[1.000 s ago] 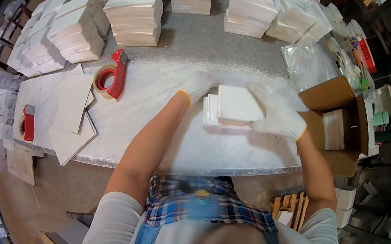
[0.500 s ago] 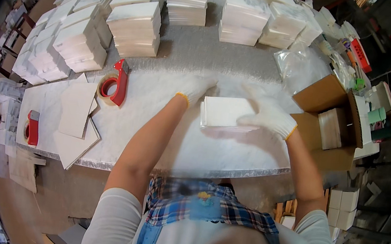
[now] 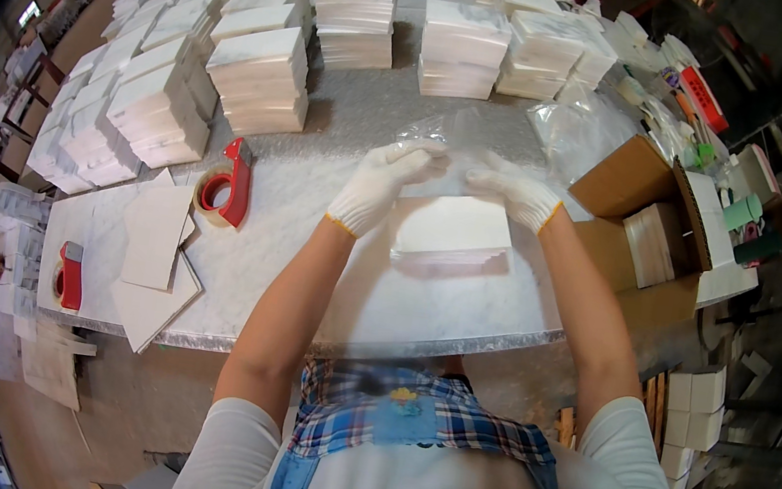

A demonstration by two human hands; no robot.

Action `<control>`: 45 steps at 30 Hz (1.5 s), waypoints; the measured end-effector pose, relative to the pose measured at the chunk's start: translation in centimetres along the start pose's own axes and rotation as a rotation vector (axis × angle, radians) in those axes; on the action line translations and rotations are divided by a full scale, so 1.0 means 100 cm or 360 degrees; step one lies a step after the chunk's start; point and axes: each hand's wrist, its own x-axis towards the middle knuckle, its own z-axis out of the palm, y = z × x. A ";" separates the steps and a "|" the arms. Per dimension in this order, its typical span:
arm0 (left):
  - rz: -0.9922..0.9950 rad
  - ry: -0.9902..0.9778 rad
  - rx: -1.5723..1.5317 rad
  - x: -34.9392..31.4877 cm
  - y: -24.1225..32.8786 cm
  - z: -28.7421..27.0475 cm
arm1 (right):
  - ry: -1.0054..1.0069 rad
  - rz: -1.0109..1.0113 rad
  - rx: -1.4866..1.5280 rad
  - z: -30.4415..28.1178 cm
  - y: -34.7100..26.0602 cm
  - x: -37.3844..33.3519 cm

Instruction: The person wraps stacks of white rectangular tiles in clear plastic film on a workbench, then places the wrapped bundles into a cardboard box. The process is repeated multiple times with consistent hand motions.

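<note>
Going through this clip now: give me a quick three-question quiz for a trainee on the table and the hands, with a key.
1. True or false: the open cardboard box stands to the right of the white stack in front of the person.
2. What shows at the fingertips of the gloved left hand?
A) a tape dispenser
B) clear plastic film
C) a strip of brown cardboard
3. How many red tape dispensers are on the left part of the table?

Key:
1. True
2. B
3. Two
</note>
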 end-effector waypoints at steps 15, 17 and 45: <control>0.0522 -0.0427 0.1275 -0.076 0.017 0.005 | 0.0140 -0.0589 -0.0886 0.016 -0.008 -0.114; 0.0634 -0.0494 0.1424 -0.092 0.018 0.004 | 0.0225 -0.0797 -0.1426 0.014 0.011 -0.126; 0.0445 -0.0743 0.2222 -0.024 0.037 0.022 | 0.0662 -0.1368 -0.2139 0.041 0.018 -0.145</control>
